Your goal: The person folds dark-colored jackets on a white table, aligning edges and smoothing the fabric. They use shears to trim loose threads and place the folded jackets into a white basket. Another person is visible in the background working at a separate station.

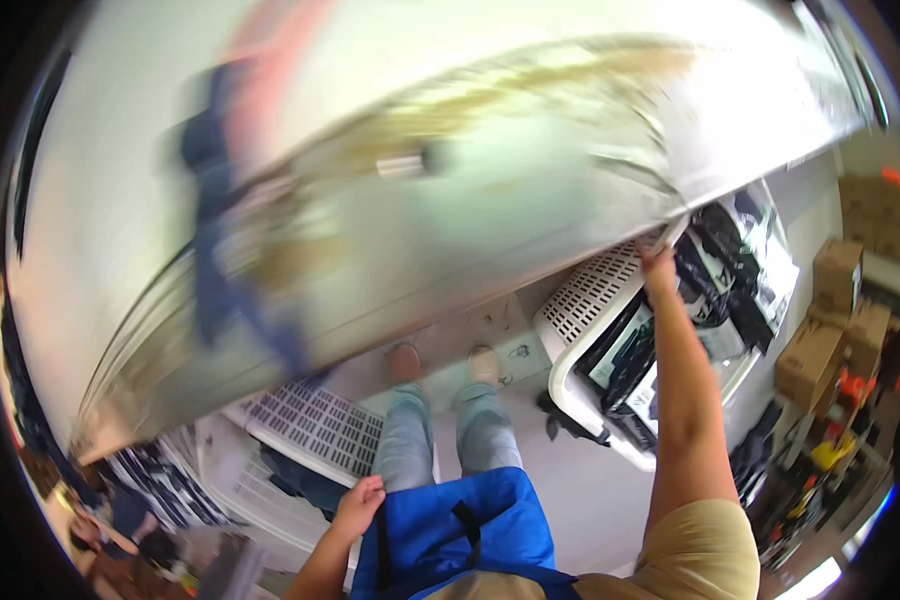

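My right hand [657, 272] reaches out to the right, closed around the rim of a white plastic laundry basket [562, 372]. Inside it lie several dark items in clear and black plastic packages [620, 350]. Close to my body, my left hand [358, 507] is closed at the upper left corner of a blue cloth apron [460, 530] with black straps. Part of its grip is hidden. Another white basket [315, 425], holding dark cloth, stands to the left beyond that hand.
A large white worktop [510, 200] with tan stains spans the view ahead, smeared by motion. On it a dark blue strip [220, 220] is blurred. Cardboard boxes [808, 360] are stacked at right. Striped packages [160, 480] lie at left, near another person [125, 525].
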The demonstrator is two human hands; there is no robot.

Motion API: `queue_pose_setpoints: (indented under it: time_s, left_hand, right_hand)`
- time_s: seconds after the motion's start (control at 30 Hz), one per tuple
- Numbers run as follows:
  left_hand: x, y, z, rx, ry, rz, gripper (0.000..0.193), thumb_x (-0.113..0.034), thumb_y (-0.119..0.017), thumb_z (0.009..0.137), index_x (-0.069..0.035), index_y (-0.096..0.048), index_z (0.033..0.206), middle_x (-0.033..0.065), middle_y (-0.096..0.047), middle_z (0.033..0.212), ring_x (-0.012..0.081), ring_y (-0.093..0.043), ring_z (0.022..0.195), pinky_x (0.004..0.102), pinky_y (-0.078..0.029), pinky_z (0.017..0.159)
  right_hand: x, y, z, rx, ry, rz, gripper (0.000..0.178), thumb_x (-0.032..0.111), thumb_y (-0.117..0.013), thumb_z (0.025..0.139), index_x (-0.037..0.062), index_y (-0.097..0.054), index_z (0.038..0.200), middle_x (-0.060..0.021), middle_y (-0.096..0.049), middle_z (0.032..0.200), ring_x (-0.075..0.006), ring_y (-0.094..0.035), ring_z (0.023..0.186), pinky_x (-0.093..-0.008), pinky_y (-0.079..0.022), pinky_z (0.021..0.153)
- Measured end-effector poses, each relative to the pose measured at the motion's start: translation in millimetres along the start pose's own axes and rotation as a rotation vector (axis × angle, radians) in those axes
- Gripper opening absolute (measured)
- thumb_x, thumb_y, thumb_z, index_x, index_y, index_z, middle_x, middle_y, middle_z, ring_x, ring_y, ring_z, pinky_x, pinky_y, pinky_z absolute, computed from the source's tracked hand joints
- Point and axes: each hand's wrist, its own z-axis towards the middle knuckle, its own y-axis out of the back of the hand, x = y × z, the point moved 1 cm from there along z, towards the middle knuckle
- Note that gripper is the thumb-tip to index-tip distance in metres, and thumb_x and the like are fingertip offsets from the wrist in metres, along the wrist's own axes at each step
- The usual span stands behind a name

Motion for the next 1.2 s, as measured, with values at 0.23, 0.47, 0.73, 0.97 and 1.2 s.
queue_pose_setpoints:
  time_s: [0.23,0.47,0.73,0.97,1.2]
  left_hand:
    - [107.7,-7.5,28.5,-0.623,-0.306,0.122,0.050,-0.013,-0.065,0.083,0.000,-0.046,0.127,0.0217,-0.050,0.124,0.0349,-0.046,0.116,0.0399,-0.038,0.101]
    - [248.9,-20.0,29.7,-1.126,0.285,-0.198,0.063,-0.014,-0.068,0.080,-0.003,-0.037,0.135,0.0245,-0.033,0.140,0.0413,-0.035,0.128,0.0434,-0.033,0.107]
    - [326.7,60.9,90.9,-1.130,0.506,-1.123,0.099,-0.031,-0.077,0.073,-0.007,-0.018,0.148,0.0229,-0.041,0.135,0.0361,-0.048,0.116,0.0473,-0.044,0.092]
    - [199.1,83.0,-69.7,-0.771,-0.274,-1.645,0.066,-0.006,-0.062,0.081,0.003,-0.035,0.140,0.0150,-0.058,0.115,0.0193,-0.058,0.095,0.0301,-0.048,0.075]
    - [41.6,78.1,-315.7,-0.483,-1.040,-0.953,0.013,-0.010,-0.065,0.085,-0.004,-0.053,0.085,0.0006,-0.050,0.077,0.0069,-0.047,0.075,0.0262,-0.042,0.067]
  right_hand:
    - [78.0,60.3,-261.1,1.272,0.569,-0.383,0.048,0.034,-0.061,0.085,0.0068,-0.054,0.124,-0.0178,-0.067,0.104,-0.0375,-0.062,0.098,-0.0416,-0.050,0.084]
    - [148.3,100.9,-304.0,1.394,0.620,-0.568,0.034,0.011,-0.065,0.084,0.0031,-0.058,0.116,-0.0124,-0.069,0.095,-0.0215,-0.067,0.088,-0.0310,-0.052,0.078]
    - [181.7,100.1,-260.7,1.066,0.528,-0.734,0.032,0.017,-0.062,0.085,0.0015,-0.060,0.113,-0.0135,-0.069,0.091,-0.0199,-0.065,0.084,-0.0304,-0.050,0.076]
    - [273.9,120.6,-402.0,1.172,0.707,-0.848,0.048,0.017,-0.070,0.083,0.0037,-0.051,0.125,-0.0124,-0.066,0.099,-0.0179,-0.063,0.088,-0.0298,-0.049,0.082]
    - [356.4,100.9,-704.4,1.555,1.258,-0.237,0.086,0.013,-0.075,0.076,0.0071,-0.024,0.145,-0.0191,-0.033,0.143,-0.0290,-0.044,0.125,-0.0386,-0.044,0.098]
